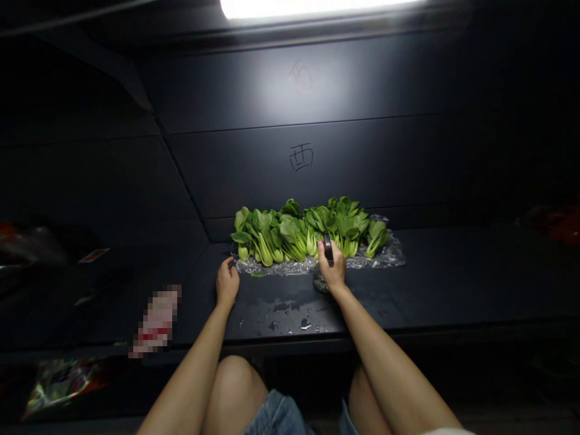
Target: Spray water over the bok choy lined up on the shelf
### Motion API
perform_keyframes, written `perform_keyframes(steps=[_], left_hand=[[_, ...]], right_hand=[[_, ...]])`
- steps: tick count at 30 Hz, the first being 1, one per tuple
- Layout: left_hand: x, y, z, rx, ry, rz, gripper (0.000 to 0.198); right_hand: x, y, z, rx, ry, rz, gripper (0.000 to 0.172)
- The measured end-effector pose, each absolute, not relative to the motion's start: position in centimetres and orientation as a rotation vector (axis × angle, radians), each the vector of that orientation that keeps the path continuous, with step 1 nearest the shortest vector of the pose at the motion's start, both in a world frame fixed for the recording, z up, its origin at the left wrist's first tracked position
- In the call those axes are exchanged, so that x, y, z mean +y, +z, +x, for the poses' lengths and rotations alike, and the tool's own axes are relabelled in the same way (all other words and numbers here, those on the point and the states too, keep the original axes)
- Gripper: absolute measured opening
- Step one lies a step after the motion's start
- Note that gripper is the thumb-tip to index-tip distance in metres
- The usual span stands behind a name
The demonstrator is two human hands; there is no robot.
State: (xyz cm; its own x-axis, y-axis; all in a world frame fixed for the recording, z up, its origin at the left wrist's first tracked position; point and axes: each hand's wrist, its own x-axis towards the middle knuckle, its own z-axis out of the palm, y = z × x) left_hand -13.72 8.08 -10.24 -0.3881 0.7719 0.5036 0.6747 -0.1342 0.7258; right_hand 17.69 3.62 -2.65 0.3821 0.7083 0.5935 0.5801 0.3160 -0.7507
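Bunches of green bok choy (290, 232) stand in a row on crumpled clear plastic wrap (394, 254), leaning against the back wall of a dark shelf. My right hand (334, 266) is wrapped round the dark head of a spray bottle (320, 279), whose clear body shows below the fingers, just in front of the bok choy. At the left end of the wrap, my left hand (227, 283) rests with its fingers curled in. Something dark shows at its fingertips; I cannot make out what it is.
Water drops (306, 324) lie on the dark shelf (444, 284) near its front edge. A bright lamp (317, 7) hangs overhead. Plastic-wrapped goods (63, 380) sit lower left, and a small card (94, 255) lies on the left shelf. Dim red items (564, 223) are far right.
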Motion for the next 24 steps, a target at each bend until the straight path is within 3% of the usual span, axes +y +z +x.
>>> perform_keyframes(steps=[24], left_hand=[[8.1,-8.7,-11.4,1.867,1.652,1.934,0.036]], right_hand=[[3.4,-2.4,21.8,-1.244,0.068,-1.420,0.041]])
